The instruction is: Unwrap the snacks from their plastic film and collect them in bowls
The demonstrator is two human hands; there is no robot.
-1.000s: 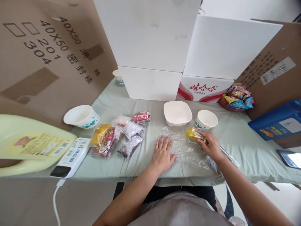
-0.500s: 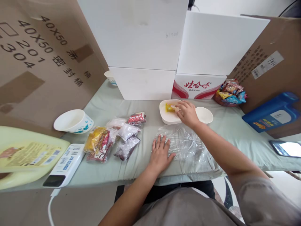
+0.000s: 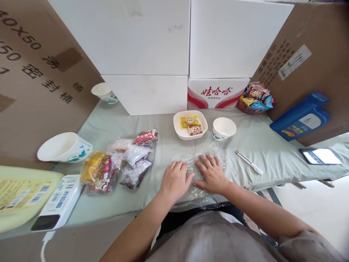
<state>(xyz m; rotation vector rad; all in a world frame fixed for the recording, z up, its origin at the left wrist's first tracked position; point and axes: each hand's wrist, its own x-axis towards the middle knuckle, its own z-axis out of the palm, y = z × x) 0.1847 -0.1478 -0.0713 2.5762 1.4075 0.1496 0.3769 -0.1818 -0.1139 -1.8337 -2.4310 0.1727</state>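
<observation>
My left hand [image 3: 176, 180] and my right hand [image 3: 210, 173] both lie flat, side by side, on a crumpled clear plastic bag [image 3: 200, 154] on the grey-green table cover. Neither hand grips anything; the fingers are spread. Beyond the bag stands a square white dish [image 3: 190, 125] holding a yellow snack packet [image 3: 189, 121] and a smaller brown-red packet [image 3: 195, 130]. A white paper bowl [image 3: 224, 128] stands just right of the dish.
A pile of bagged snacks [image 3: 120, 162] lies to the left, with a paper bowl [image 3: 64, 147], a white power bank [image 3: 57, 202] and a yellow jug [image 3: 16, 198]. A pen [image 3: 248, 162], a phone [image 3: 319, 156], a blue box [image 3: 301, 116], a snack heap [image 3: 255, 97] and stacked white boxes [image 3: 147, 54] surround the space.
My right hand carried the yellow packet from the plastic bag to the square dish, left it there, and came back down flat on the bag beside my left hand.
</observation>
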